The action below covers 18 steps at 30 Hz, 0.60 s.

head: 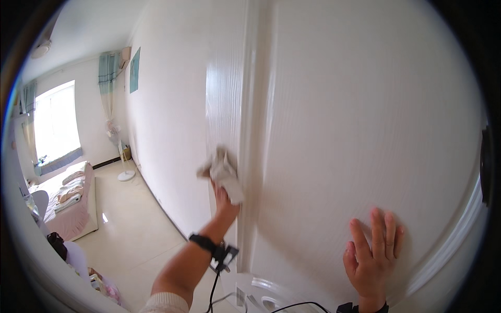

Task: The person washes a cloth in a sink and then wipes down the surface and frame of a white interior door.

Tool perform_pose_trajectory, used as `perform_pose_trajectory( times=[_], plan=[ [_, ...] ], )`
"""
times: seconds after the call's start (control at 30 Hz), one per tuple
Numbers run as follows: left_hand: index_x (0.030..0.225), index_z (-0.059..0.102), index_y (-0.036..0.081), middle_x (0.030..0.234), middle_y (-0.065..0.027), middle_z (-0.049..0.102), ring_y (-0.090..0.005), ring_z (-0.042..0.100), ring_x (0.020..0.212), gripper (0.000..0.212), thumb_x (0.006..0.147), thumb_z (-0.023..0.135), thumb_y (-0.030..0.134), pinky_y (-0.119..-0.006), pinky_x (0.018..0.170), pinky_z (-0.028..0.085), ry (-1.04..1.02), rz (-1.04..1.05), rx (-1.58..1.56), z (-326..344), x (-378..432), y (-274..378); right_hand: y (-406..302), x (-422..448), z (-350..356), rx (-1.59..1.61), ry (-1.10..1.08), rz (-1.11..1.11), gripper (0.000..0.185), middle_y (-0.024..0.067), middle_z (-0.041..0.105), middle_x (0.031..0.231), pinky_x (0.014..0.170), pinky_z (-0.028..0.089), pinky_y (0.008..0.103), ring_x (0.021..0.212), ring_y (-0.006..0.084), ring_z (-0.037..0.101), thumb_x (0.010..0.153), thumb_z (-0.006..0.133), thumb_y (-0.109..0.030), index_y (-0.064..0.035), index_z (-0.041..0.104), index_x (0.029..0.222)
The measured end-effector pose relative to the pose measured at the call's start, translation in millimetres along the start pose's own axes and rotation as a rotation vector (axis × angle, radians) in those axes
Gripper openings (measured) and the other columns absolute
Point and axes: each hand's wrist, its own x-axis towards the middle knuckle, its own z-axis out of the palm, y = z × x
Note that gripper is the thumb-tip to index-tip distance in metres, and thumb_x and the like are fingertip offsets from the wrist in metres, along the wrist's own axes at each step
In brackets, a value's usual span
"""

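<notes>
A white panelled door [352, 117] with a wood-grain finish fills the middle and right of the head view. My left hand [226, 201] is shut on a crumpled pale cloth [227, 176], which lies against the door's left edge strip [223, 105]. The cloth is slightly blurred and covers most of the fingers. Lower right, my right hand [372, 254] rests on the door's flat panel with its fingers apart, holding nothing. Each wrist wears a black strap; a small black device with a cable sits at the left one [225, 254].
A black door handle plate [485, 168] stands at the far right rim. Leftward, a room opens with a bed [70, 219], a standing fan [124, 168] and a curtained window [58, 121]. Black cables [213, 289] hang below my arms. Assorted items [101, 285] lie at the lower left.
</notes>
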Motion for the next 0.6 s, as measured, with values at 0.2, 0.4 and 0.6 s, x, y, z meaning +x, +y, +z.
perform_pose_trajectory(
  times=[0.2,0.4,0.6],
  plan=[
    [0.135,0.043,0.000,0.145,-0.0242,0.034,-0.0448,0.021,0.139,0.065,0.078,0.060,0.026,-0.059,0.114,0.008,-0.031,0.235,0.132,-22.5,-29.6,28.8,-2.1,12.6,-17.1,-0.150,-0.070,-0.054,0.037,0.0185,0.045,0.140,0.110,0.022,0.0562,0.134,0.0378,0.035,0.088,0.051,-0.027,-0.0134,0.064,0.119],
    [0.119,0.062,0.009,0.138,-0.0223,0.045,-0.0431,0.030,0.135,0.043,0.079,0.052,0.022,-0.059,0.114,0.015,0.185,0.441,-0.126,-56.4,120.3,83.0,-9.1,17.2,-21.2,-0.134,-0.026,0.029,0.031,0.0141,0.054,0.131,0.104,0.031,0.0552,0.122,0.0385,0.048,0.089,0.054,-0.029,-0.0200,0.066,0.116],
    [0.133,0.045,0.003,0.139,-0.0242,0.040,-0.0491,0.028,0.131,0.058,0.082,0.049,0.029,-0.053,0.112,0.021,0.295,0.753,0.051,-73.2,314.2,174.3,-9.4,16.4,-28.2,-0.284,-0.061,0.042,0.036,0.0150,0.052,0.134,0.106,0.031,0.0553,0.126,0.0373,0.045,0.090,0.054,-0.036,-0.0196,0.063,0.121]
  ],
)
